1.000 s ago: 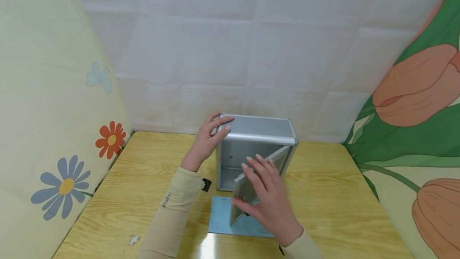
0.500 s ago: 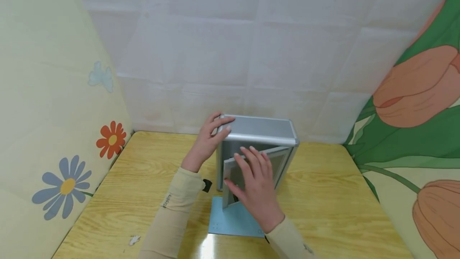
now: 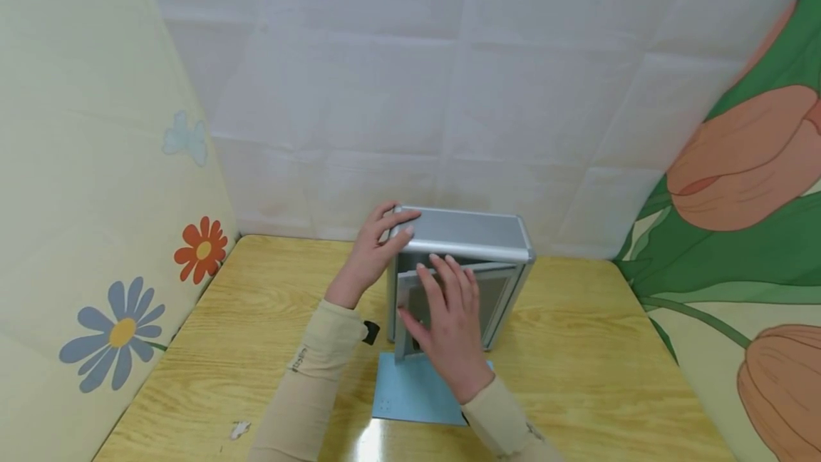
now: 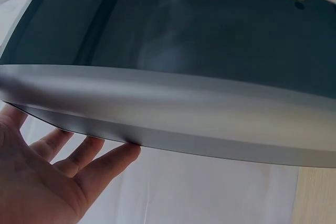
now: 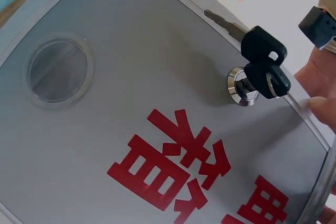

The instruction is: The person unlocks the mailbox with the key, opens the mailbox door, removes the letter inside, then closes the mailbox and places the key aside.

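1. Swung closer to the metal box (image 3: 468, 229) since the earliest frame, the door (image 3: 497, 298) now stands only slightly ajar, its free edge on the nine o'clock side; the right hand (image 3: 452, 330) has travelled with it towards ten.
2. That hand lies in front of the door, towards six o'clock of the box, fingers extended, slightly spread and pointing to eleven, thumb at the free edge; whether every fingertip touches cannot be told.
3. Reaching in from eight o'clock, the left hand (image 3: 373, 248) rests on the box's ten o'clock corner, fingers stretched apart, not clenched.
4. Upright on the table (image 3: 577, 348), the box has a blue board (image 3: 410, 391) between six and seven.
5. Right wrist view: black-headed keys (image 5: 264, 45) at the lock (image 5: 233, 86), towards three o'clock; red characters (image 5: 149, 174) around six.
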{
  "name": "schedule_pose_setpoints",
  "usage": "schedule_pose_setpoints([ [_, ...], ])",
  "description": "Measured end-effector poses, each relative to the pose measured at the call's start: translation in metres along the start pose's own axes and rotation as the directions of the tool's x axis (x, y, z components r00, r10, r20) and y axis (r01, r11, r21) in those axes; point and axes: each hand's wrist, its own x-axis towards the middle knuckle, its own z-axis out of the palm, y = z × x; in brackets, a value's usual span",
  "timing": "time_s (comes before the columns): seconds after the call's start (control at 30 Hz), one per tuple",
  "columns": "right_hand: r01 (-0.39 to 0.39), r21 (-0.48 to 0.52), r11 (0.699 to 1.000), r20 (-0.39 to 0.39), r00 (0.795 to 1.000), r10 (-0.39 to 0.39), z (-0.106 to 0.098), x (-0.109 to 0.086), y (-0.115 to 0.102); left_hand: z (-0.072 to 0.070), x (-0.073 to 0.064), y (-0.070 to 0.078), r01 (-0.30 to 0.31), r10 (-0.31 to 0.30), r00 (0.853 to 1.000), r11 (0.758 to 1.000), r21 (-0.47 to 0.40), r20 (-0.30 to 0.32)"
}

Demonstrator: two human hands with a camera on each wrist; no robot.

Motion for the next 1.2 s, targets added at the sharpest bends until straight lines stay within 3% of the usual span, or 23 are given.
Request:
schedule_pose_setpoints([
  [0.23, -0.009, -0.01, 1.0, -0.014, 1.0, 0.009, 0.005, 0.002, 0.0, 0.004, 0.008, -0.032, -0.019, 0.019, 1.0, 1.0, -0.001, -0.018],
  [0.7, -0.041, -0.046, 0.998, -0.038, 0.998, 0.039, 0.016, 0.006, 0.002, 0.005, 0.009, -0.037, -0.006, 0.006, 1.0, 1.0, -0.019, -0.024],
  [0.83, -0.039, -0.047, 0.998, -0.071, 0.997, 0.035, 0.021, 0.006, 0.003, 0.005, 0.008, -0.031, 0.002, -0.003, 1.0, 1.0, -0.019, -0.018],
  [1.07, -0.03, -0.049, 0.998, -0.117, 0.993, 0.025, 0.026, 0.006, 0.007, 0.002, 0.001, 0.003, 0.011, -0.011, 1.0, 1.0, -0.024, -0.007],
  [1.2, -0.027, -0.038, 0.999, -0.132, 0.991, 0.022, 0.028, 0.006, 0.008, 0.001, 0.0, 0.004, 0.011, -0.011, 1.0, 1.0, -0.022, -0.007],
])
